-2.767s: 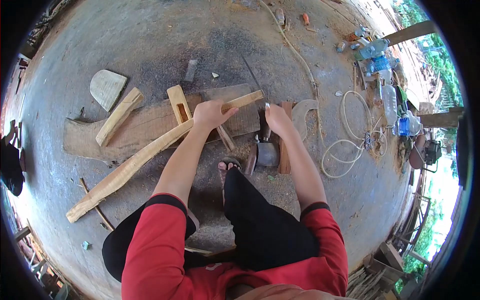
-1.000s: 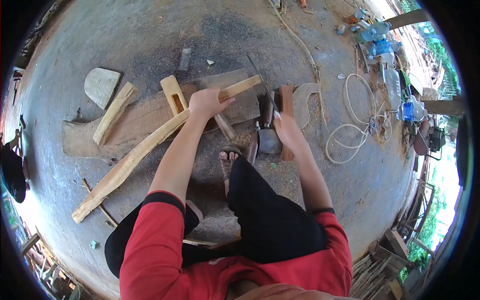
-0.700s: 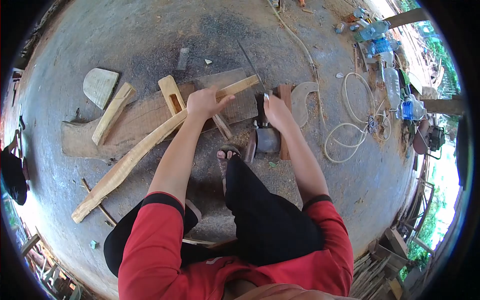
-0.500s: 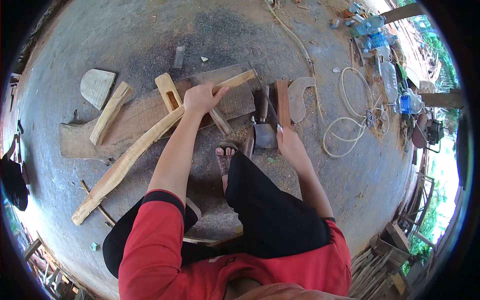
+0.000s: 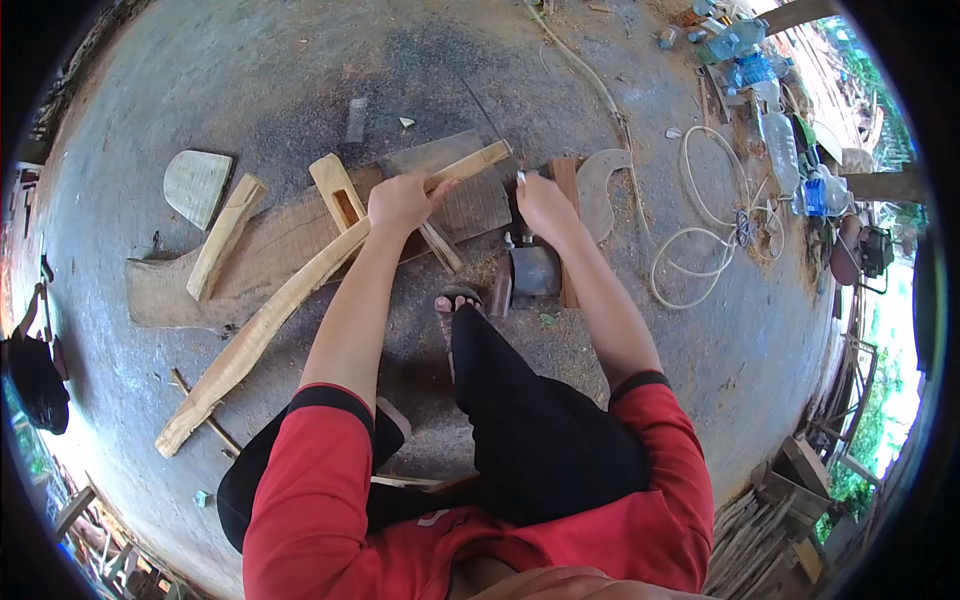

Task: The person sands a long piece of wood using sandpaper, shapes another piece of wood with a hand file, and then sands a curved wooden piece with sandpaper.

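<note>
My left hand (image 5: 398,203) is wrapped round a long, curved, pale wooden piece (image 5: 265,315) near its upper right end. This piece slants across a rough plank (image 5: 290,222) on the floor. In my right hand (image 5: 547,207), closed round its grip, is a long thin dark metal tool (image 5: 484,108). Its blade points up and left beside the wood's end; whether it touches is unclear, and its exact kind cannot be made out. Between my hands and under the curved piece lies a slotted wooden block (image 5: 327,176). A broad metal blade (image 5: 536,271) rests below my right hand.
A short wooden piece (image 5: 228,235) and a rounded pale board (image 5: 197,187) are at left. Right of my right hand lie a reddish wooden bar (image 5: 565,180), a curved flat template (image 5: 597,195) and a coiled hose (image 5: 688,250). Plastic bottles (image 5: 780,150) stand farther right.
My right hand has moved up and left with the thin metal tool, whose blade now reaches farther past the wood's end. My left hand keeps its hold on the curved piece.
</note>
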The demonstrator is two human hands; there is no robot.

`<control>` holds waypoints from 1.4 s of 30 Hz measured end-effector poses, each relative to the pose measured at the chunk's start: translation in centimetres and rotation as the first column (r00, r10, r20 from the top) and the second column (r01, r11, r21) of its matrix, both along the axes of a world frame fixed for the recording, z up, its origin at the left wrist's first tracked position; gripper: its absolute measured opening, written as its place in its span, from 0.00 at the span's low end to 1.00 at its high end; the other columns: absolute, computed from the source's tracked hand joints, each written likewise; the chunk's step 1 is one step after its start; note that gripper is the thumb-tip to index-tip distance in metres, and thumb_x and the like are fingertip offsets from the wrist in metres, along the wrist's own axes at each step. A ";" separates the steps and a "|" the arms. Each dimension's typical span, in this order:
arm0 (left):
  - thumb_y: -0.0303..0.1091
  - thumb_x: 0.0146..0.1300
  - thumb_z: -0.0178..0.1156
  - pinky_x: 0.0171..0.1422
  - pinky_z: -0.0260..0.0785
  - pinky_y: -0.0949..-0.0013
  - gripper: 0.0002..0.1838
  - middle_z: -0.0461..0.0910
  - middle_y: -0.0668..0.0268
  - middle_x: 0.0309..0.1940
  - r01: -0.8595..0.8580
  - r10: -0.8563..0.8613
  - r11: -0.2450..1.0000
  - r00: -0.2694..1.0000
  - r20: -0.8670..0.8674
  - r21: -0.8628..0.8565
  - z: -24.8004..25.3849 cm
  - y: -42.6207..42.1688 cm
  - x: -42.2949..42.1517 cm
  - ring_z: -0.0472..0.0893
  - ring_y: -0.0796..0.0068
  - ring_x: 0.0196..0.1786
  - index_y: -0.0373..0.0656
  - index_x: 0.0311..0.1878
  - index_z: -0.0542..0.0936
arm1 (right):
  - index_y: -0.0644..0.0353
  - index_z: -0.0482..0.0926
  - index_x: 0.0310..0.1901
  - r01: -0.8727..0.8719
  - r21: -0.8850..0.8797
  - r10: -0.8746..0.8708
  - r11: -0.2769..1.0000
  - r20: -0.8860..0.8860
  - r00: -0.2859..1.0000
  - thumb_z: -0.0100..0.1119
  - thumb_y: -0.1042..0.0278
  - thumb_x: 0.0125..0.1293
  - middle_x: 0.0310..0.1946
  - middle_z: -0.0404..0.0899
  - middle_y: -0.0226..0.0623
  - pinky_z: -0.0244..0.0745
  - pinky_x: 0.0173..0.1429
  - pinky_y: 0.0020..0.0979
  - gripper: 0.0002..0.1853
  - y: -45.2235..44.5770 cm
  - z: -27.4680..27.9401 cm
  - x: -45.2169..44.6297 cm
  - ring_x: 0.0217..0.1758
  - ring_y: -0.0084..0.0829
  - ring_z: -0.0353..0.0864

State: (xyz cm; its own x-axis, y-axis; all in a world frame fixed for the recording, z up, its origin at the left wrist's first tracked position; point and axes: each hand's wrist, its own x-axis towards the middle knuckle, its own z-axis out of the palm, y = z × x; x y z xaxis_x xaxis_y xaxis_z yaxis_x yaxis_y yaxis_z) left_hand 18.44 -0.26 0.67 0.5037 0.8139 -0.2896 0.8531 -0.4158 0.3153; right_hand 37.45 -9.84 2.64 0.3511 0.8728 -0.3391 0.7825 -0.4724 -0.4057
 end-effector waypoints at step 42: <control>0.69 0.56 0.44 0.37 0.72 0.59 0.34 0.80 0.57 0.26 -0.009 0.007 0.998 1.000 0.028 0.058 -0.5 -0.1 0.0 0.81 0.58 0.34 0.43 0.29 0.79 | 0.67 0.73 0.34 -0.023 0.030 0.025 0.999 -0.034 0.999 0.39 0.63 0.64 0.34 0.76 0.58 0.69 0.44 0.50 0.16 0.6 -1.1 0.8 0.40 0.56 0.75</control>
State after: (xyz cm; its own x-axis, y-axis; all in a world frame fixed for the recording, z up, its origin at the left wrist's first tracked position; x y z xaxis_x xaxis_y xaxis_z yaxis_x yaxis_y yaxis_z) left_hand 18.45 -0.36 0.14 0.5046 0.8328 -0.2278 0.8475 -0.4275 0.3146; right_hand 38.24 -9.25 1.56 0.3185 0.8908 -0.3242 0.7788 -0.4409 -0.4462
